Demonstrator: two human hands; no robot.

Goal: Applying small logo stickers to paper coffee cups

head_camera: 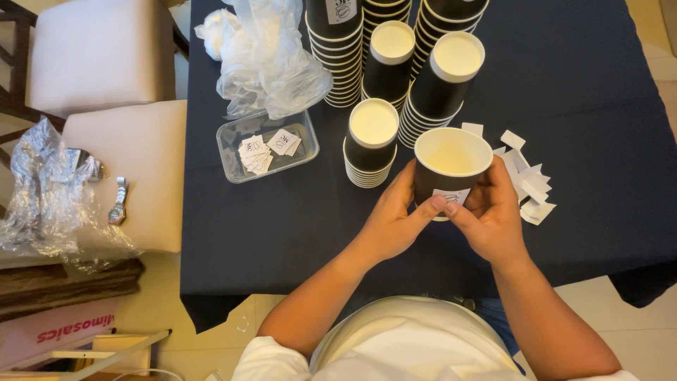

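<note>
My left hand (389, 219) and my right hand (493, 212) together hold one black paper cup (451, 166) with a cream inside, upright above the dark blue tablecloth (282, 226). Both thumbs press on a small white square sticker (451, 197) on the cup's near side. Just beyond the held cup stand several stacks of the same black cups (395, 77). A clear plastic tray (266, 144) with several loose white stickers sits to the left of the stacks.
A heap of white paper backing scraps (527, 180) lies right of my hands. Crumpled clear plastic bags (264, 56) lie at the back left of the table. A cream cushioned chair (134, 176) to the left bears a wristwatch (118, 204) and more plastic wrap (46, 194).
</note>
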